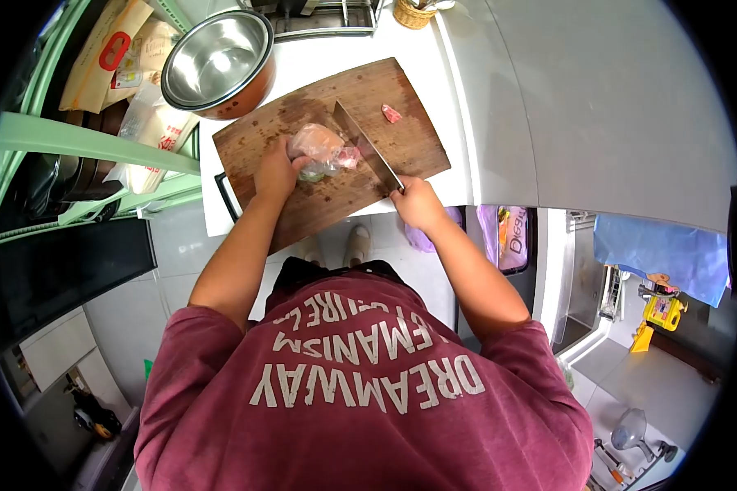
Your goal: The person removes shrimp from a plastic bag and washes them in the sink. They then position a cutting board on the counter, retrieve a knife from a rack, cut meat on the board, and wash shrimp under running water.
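Observation:
On a wooden cutting board (336,200) lies a piece of meat (318,142) partly wrapped in clear plastic, with a red cut end on its right. My left hand (277,170) is closed on the left side of the wrapped meat. My right hand (418,203) is closed round the handle of a knife (367,146), whose long blade points up and to the left, just right of the meat. A small red piece of meat (391,114) rests by itself on the board, to the right of the blade.
A steel pot (221,61) stands at the board's upper left on the white counter (303,54). Beyond it are a stove rack (323,23) and a wicker basket (413,14). A green shelf (98,140) with bags is at the left.

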Demonstrator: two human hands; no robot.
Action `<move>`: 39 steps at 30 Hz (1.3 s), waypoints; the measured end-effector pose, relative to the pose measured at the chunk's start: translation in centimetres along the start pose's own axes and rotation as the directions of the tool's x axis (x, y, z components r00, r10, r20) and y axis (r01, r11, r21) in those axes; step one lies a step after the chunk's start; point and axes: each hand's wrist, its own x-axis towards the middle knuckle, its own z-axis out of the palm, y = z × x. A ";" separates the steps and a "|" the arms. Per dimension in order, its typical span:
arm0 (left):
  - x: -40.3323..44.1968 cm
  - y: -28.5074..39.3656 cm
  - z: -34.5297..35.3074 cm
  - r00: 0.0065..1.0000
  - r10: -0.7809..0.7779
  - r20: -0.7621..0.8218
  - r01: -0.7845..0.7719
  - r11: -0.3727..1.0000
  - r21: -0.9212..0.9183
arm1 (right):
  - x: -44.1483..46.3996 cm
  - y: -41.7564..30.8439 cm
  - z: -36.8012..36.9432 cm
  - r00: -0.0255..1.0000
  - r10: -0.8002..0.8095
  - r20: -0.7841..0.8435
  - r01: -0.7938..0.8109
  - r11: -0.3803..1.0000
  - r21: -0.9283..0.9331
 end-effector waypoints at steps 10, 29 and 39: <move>-1.8 1.8 -1.4 0.950 0.226 -0.216 -0.220 0.974 0.052 | -2.5 0.6 0.8 0.998 0.061 0.020 -0.063 0.994 0.091; 3.3 -0.6 0.7 0.992 0.124 -0.012 -0.124 0.972 -0.198 | -1.1 -1.0 -1.1 0.986 -0.149 -0.068 0.147 0.988 -0.041; 4.0 -2.8 0.9 0.983 0.182 -0.001 -0.171 0.922 -0.347 | 5.3 -4.8 0.5 0.964 -0.264 0.008 0.260 0.945 -0.198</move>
